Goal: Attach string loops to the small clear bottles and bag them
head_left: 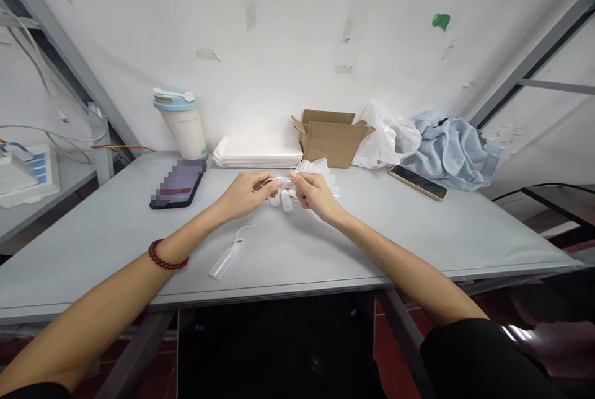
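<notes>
Close together over the middle of the table, both hands are closed in a pinch. My left hand (248, 193) has thumb and forefinger pressed on a thin white cord. A small clear loop (293, 170) shows at the fingertips of my right hand (317, 193), apparently part of a small clear plastic piece; the fingers partly hide it. Beneath and behind the hands lies a pile of translucent plastic pieces (320, 167). Nearer the front edge, a clear plastic sleeve (225, 261) with a thin curved cord lies flat, touched by neither hand.
Along the wall stand a lidded cup (181, 126), a stack of white sheets or trays (258, 151), an opened cardboard box (332, 142), a white plastic bag (385, 139) and blue cloth (453, 148). One phone (179, 183) lies left, another phone (418, 183) right, on the grey table (372, 256).
</notes>
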{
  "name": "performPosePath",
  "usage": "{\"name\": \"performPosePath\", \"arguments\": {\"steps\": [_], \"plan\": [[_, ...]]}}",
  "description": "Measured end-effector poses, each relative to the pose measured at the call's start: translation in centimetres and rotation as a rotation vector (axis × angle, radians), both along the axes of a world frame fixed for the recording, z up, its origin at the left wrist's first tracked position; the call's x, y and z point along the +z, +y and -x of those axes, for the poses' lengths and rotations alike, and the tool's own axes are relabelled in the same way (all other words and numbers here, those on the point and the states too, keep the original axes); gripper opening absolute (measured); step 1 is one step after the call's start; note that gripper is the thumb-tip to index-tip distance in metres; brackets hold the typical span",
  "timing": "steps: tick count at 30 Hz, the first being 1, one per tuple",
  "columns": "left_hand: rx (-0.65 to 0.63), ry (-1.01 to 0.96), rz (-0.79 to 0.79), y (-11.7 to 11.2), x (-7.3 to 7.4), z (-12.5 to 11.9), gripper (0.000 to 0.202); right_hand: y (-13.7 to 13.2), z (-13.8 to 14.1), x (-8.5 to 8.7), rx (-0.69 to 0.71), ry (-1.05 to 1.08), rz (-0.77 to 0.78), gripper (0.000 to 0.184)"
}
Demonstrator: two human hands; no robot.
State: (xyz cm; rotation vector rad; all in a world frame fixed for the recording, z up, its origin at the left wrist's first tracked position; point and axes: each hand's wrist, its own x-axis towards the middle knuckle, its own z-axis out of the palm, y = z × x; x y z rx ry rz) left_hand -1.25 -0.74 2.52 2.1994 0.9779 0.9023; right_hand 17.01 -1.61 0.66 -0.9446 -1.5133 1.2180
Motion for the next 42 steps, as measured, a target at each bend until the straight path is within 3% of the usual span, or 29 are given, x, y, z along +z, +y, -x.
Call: {"name": "performPosePath", "arguments": {"steps": [8, 13, 17, 21, 24, 29, 35, 42], "plan": [[0.0, -0.013, 0.026, -0.4, 0.0, -0.2, 0.035, 0.2, -0.1, 0.0, 0.053, 0.046, 0.133, 0.047], [0.018, 0.063, -0.138, -0.5, -0.1, -0.2, 0.035, 0.3, -0.2, 0.0, 0.124, 0.138, 0.294, 0.04], [0.07, 0.075, -0.237, 0.1, -0.6, -0.3, 0.032, 0.3, -0.1, 0.1, 0.125, 0.182, 0.324, 0.041], [0.132, 0.072, -0.176, 1.8, -1.7, 0.3, 0.03, 0.8, -0.3, -0.1, -0.082, 0.094, 0.129, 0.046], [0.168, 0.231, -0.203, 3.2, -2.9, 1.0, 0.027, 1.6, -0.7, -0.8, -0.182, -0.118, -0.116, 0.036], [0.082, 0.365, -0.263, 4.3, -4.2, 1.7, 0.026, 2.6, -1.2, -2.2, -0.308, -0.566, -0.44, 0.032], [0.053, 0.435, -0.273, 4.2, -4.4, 1.6, 0.027, 2.0, -0.7, -2.5, -0.292, -1.16, -0.534, 0.036], [0.033, 0.528, -0.282, 3.9, -4.0, 1.5, 0.02, 1.1, -0.4, -2.1, -0.23, -1.235, -0.624, 0.033]]}}
